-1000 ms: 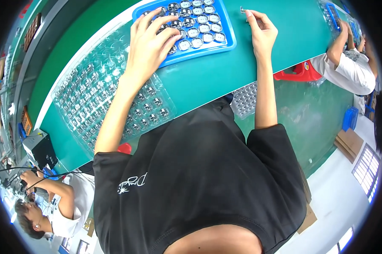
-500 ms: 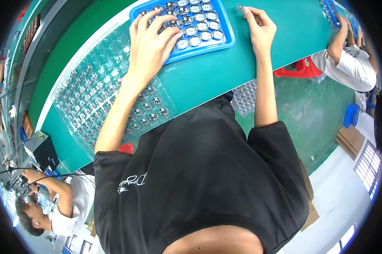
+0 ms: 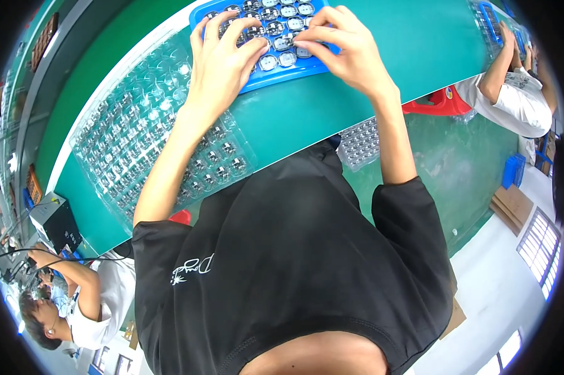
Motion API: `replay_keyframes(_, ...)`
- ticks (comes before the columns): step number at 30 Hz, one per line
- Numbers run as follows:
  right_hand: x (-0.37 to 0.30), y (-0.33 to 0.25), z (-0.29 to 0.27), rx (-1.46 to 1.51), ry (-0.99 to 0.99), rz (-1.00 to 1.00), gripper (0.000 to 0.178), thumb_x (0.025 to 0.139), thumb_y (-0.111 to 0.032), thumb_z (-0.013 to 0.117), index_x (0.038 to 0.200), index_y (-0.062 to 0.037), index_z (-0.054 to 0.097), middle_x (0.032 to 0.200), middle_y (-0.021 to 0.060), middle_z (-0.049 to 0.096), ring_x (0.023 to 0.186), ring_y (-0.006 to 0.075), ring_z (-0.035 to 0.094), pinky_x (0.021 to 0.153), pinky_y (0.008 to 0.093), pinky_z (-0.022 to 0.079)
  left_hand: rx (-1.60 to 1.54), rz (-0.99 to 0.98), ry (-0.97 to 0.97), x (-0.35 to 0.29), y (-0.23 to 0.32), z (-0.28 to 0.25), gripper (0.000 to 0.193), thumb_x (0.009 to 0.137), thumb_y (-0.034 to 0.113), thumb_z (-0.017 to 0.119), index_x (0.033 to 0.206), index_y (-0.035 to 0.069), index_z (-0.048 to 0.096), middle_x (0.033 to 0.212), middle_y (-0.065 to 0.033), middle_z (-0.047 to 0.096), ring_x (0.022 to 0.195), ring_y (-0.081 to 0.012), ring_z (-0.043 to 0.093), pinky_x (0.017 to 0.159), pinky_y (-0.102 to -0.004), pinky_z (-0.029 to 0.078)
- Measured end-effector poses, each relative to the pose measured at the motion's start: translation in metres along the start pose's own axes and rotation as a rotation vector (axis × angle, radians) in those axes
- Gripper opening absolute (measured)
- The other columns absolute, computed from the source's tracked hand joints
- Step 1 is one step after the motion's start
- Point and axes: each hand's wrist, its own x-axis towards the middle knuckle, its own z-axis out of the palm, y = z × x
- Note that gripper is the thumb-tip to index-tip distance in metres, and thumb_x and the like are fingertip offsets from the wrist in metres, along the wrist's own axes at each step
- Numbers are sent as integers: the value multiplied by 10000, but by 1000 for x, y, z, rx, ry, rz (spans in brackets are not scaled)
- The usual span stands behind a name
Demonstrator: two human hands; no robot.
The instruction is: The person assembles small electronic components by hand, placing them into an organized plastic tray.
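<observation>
Blue plastic forms the tray at the far side of the green table, and rows of small round parts fill it. Dark-faced parts lie toward its left, pale-faced parts toward its right and near side.

The left hand reaches over the tray's left side, its fingers spread and bent, the thumb apart from the forefinger. The thumb's tip lies just beside the pale-faced parts, while the other fingertips come down among the dark ones. The right hand comes in over the tray's right side, thumb and forefinger drawn close together at one pale-faced part; I cannot tell whether they grip it or something smaller on top of it.

Left of the tray, a clear plastic sheet of pockets holds many small metal parts, and the left forearm crosses above it. Another pocketed sheet shows past the table's near edge, beside the right forearm.

Farther left stands a dark box-shaped device, with a co-worker in white near it. At the far right, another person in a white top works at the table, near a red stool.
</observation>
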Motion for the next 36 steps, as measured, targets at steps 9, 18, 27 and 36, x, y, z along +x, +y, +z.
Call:
replay_keyframes(9, 10, 27, 18, -189, -177, -302, 124, 838, -122, 815, 960, -106, 801, 900, 15, 631, 862, 181, 633, 772, 305, 534, 27, 4, -7, 0, 1, -3, 160, 880, 239, 780, 1026, 174, 783, 1296, -10, 658, 1350, -309, 515, 1130, -531, 353)
replay_keyframes(18, 21, 57, 38, -140, 115, -782, 160, 770, -71, 795, 928, -89, 790, 883, 62, 600, 836, 251, 597, 723, 370, 512, 38, -4, -16, 1, 3, -3, 157, 885, 252, 773, 1026, 184, 784, 1310, -10, 648, 1361, -304, 509, 1147, -556, 331)
replay_keyframes(27, 12, 28, 24, -258, -207, -352, 138, 814, -177, 800, 946, -137, 805, 926, 30, 595, 954, 229, 610, 850, 366, 537, 44, 7, -44, 4, 4, -9, 158, 891, 248, 765, 1036, 189, 781, 1334, -8, 640, 1370, -305, 501, 1161, -566, 306)
replay_keyframes(36, 21, 9, 23, -361, -315, -292, 179, 850, -170, 791, 996, -67, 773, 970, 52, 602, 965, 242, 593, 862, 351, 516, -62, -66, 50, 2, -2, -63, 208, 891, 177, 779, 1089, 117, 763, 1333, -101, 614, 1323, -335, 527, 1087, -450, 447)
